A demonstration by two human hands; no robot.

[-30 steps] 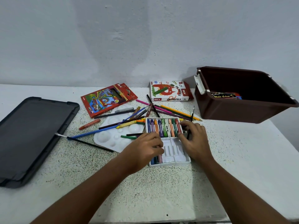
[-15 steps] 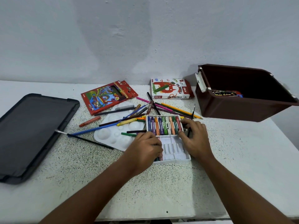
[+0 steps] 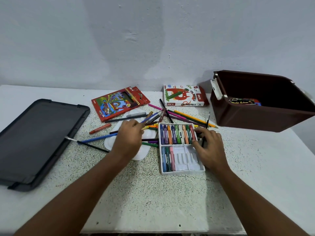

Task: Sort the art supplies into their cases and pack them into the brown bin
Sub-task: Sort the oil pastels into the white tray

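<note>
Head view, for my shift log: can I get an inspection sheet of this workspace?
Surface: speckled white table, bare at the near edge.
Job's things: white pastel tray, far row full, near row holding three sticks; oil pastels box; red pencil case; brown bin, open, a paint box inside.
Clutter: loose pencils and brushes fanned over a white palette; an orange crayon apart; dark lid lying flat.
Grippers: left hand over the loose pencils, grip unclear; right hand at the tray's right edge, fingers curled.
Cables: nothing seen.
Surroundings: plain pale wall.
</note>
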